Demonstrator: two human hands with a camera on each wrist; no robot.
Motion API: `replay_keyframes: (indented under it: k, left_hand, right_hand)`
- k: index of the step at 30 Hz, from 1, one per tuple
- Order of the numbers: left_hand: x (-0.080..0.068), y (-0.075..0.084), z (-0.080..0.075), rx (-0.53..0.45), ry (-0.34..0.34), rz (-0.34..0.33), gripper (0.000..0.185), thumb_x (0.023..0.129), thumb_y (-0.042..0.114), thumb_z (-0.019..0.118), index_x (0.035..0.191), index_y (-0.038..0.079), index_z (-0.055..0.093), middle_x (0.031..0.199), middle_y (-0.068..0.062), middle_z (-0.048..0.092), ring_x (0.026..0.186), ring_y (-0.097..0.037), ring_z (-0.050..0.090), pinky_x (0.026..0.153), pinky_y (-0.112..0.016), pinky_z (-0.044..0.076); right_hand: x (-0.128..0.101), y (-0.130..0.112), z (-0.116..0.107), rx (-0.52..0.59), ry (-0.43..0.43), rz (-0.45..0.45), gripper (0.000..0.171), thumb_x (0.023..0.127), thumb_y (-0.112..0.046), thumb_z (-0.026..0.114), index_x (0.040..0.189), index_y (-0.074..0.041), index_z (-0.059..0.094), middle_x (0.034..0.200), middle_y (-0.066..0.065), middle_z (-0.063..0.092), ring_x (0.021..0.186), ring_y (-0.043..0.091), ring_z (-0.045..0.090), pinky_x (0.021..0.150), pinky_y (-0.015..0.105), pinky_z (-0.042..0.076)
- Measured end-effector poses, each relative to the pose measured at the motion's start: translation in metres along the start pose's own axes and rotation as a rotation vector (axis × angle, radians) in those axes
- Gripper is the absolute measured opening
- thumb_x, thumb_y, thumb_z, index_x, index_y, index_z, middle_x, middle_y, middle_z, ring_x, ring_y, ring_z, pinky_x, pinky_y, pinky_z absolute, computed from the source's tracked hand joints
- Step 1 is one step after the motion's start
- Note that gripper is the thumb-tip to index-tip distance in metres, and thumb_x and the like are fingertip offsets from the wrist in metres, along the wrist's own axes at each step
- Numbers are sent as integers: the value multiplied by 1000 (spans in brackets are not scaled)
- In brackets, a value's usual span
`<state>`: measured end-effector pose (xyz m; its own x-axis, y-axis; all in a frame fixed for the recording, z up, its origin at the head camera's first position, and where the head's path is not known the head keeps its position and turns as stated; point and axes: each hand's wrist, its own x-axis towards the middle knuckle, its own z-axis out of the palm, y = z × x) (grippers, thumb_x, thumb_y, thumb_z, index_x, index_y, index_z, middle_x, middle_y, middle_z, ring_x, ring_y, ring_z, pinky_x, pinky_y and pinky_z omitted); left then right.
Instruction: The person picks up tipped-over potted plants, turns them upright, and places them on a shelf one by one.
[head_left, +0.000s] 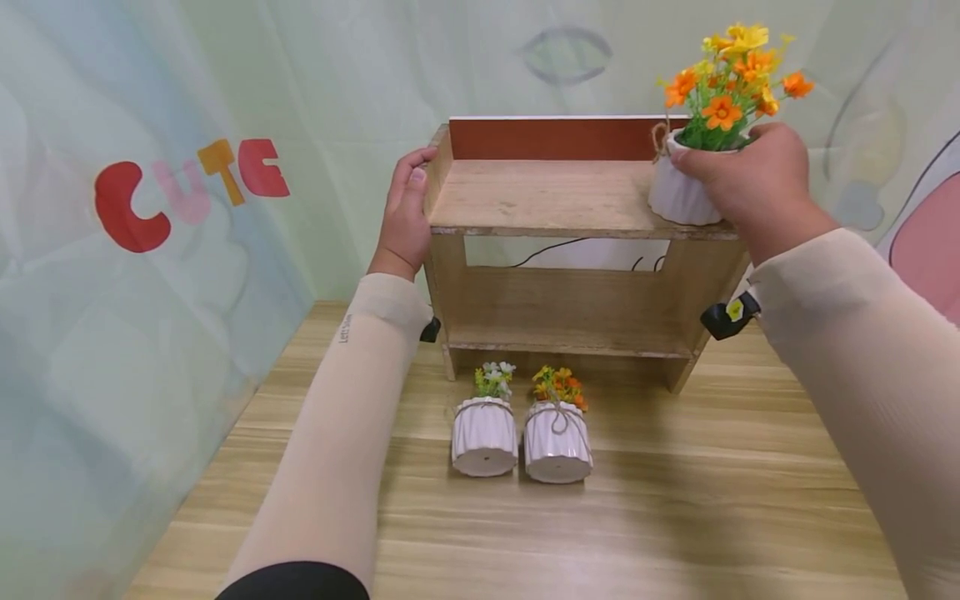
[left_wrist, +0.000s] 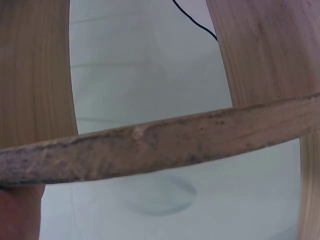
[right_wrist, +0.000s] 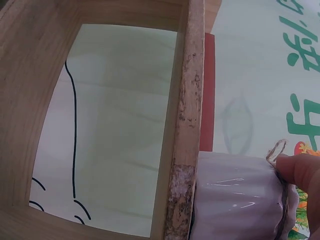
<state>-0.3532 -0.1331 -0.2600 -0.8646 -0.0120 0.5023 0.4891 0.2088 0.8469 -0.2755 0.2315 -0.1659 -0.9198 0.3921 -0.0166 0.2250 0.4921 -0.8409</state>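
Observation:
A small wooden shelf (head_left: 555, 196) stands on the table, with a red-brown strip along its top back edge. At its upper left side my left hand (head_left: 405, 218) rests with fingers against the side panel. My right hand (head_left: 765, 187) grips a white ribbed flowerpot (head_left: 678, 196) of orange and yellow flowers at the right end of the top board. The thumb (right_wrist: 295, 167) lies near the pot's twine in the right wrist view, where the pot meets the board's edge. The far fingers are hidden behind the pot.
Two more white flowerpots lie tipped on the table before the shelf: one with white flowers (head_left: 484, 437), one with orange flowers (head_left: 558, 442). A printed curtain (head_left: 360, 75) hangs behind and to the left. The shelf's lower board (head_left: 570, 333) sits behind the pots.

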Motion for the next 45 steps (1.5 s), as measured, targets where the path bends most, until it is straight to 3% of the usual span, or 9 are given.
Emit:
replay_keyframes:
  k: [22, 33, 38, 42, 45]
  left_hand:
    - [-1, 0, 2, 6, -7, -14, 47, 112, 40, 29, 153, 25, 47, 164, 4, 38, 145, -19, 39, 121, -38, 29]
    - [3, -2, 3, 6, 0, 15, 47, 112, 37, 29, 152, 21, 48, 163, 2, 39, 145, -19, 39, 121, -37, 29]
    - [3, -2, 0, 7, 3, 4, 47, 112, 37, 29, 152, 22, 48, 163, 3, 40, 143, -20, 40, 119, -36, 30]
    - [3, -2, 0, 0, 0, 2, 47, 112, 37, 30, 152, 23, 48, 163, 3, 40, 143, -20, 40, 119, -36, 30]
    - [3, -2, 0, -5, -2, 4, 47, 112, 37, 30, 152, 22, 48, 163, 3, 40, 143, -21, 40, 119, -36, 30]
  right_hand:
    - [-6, 2, 3, 38, 70, -25, 119, 84, -62, 79, 171, -19, 10, 176, 1, 16, 160, 18, 24, 126, 36, 27]
    - [-12, -3, -4, 81, 88, -26, 114, 80, -62, 84, 168, -24, 22, 172, -3, 28, 151, 15, 35, 125, 37, 32]
    - [-21, -6, -9, 90, 85, -53, 113, 83, -64, 80, 168, -23, 19, 174, -2, 20, 155, 16, 28, 126, 37, 30]
    - [-30, -9, -16, 160, 82, -81, 113, 85, -60, 80, 170, -27, 13, 175, -9, 14, 159, 9, 18, 127, 33, 24]
    - [-38, -11, -19, 223, 90, -115, 110, 86, -55, 82, 169, -28, 17, 174, -11, 16, 158, 5, 19, 127, 30, 22]
